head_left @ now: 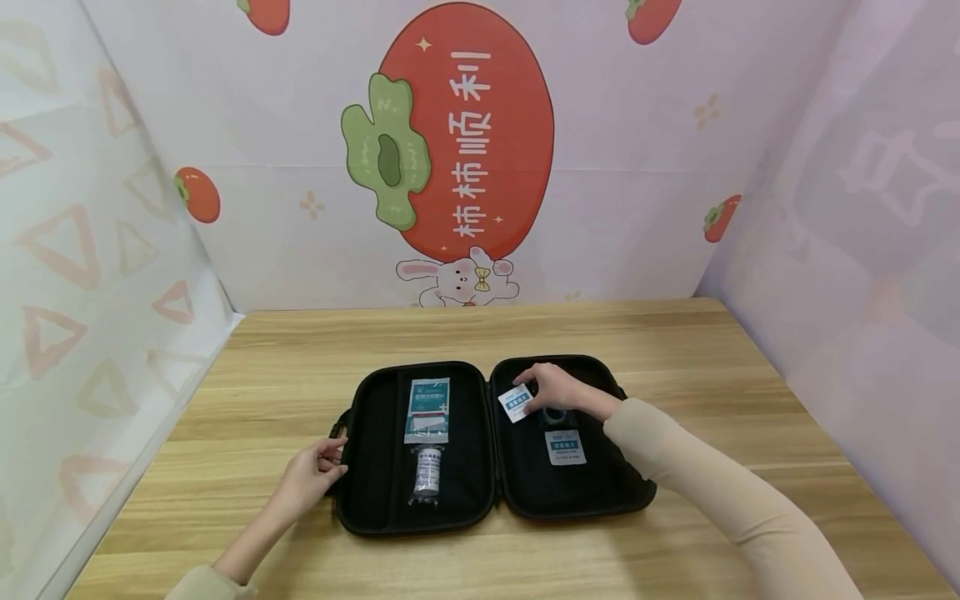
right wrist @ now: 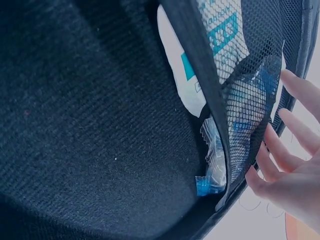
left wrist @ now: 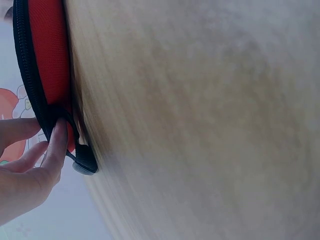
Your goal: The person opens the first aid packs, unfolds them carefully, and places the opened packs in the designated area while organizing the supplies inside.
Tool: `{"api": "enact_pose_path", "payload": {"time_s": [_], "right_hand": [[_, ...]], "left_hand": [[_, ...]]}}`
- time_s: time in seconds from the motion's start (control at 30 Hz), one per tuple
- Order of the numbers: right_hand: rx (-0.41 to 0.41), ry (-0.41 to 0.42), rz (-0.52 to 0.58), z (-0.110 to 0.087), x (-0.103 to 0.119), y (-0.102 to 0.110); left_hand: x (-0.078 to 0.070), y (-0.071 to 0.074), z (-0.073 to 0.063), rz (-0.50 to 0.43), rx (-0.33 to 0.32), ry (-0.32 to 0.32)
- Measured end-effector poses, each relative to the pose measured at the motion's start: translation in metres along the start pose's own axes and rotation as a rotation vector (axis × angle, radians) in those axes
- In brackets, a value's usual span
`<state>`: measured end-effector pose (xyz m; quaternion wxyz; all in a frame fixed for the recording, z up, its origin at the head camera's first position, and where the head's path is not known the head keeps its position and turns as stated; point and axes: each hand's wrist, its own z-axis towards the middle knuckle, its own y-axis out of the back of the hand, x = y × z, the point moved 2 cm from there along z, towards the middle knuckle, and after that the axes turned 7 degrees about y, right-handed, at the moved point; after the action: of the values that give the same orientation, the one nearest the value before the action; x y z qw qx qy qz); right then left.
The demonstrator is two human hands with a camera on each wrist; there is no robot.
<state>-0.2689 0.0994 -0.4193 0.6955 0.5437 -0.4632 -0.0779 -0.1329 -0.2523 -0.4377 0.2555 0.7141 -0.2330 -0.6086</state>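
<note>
An unfolded zippered case point(head_left: 472, 508), black inside, lies on the table. My left hand point(head_left: 306, 477) grips its left edge; the left wrist view shows thumb and fingers on the zipper rim beside the red outer shell point(left wrist: 49, 50). Over the right half, my right hand point(head_left: 553, 388) pinches a white and blue alcohol pad packet point(head_left: 516, 403) near the hinge. Below that hand lies a similar alcohol pad packet point(head_left: 566, 447). A clear-wrapped item with a blue cap point(right wrist: 203, 186) sits at the mesh pocket point(right wrist: 245, 107), partly hidden under the hand in the head view.
In the left half of the case lie a teal and white packet point(head_left: 427, 411) and a wrapped white roll point(head_left: 427, 472). A handle point(head_left: 337, 423) sticks out at the left side. The wooden table point(head_left: 262, 375) is bounded by printed cloth walls point(head_left: 622, 233) at back and sides.
</note>
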Motion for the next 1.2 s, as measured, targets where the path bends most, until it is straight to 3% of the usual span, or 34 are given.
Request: {"api": "enact_pose_path", "payload": {"time_s": [0.23,0.5,0.93,1.2], "right_hand": [[-0.019,0.009,-0.018,0.001,0.000,-0.003],[-0.064,-0.052,0.026,-0.001,0.004,-0.002],[-0.185,-0.086,0.174,-0.012,0.003,0.005],[-0.201,-0.133,0.357,-0.024,0.000,0.007]], "left_hand": [[0.000,0.000,0.001,0.007,-0.001,-0.002],[0.001,0.000,0.002,0.003,0.001,-0.005],[0.003,0.000,0.001,0.011,0.000,-0.003],[0.003,0.000,0.001,0.013,-0.004,-0.006]]}}
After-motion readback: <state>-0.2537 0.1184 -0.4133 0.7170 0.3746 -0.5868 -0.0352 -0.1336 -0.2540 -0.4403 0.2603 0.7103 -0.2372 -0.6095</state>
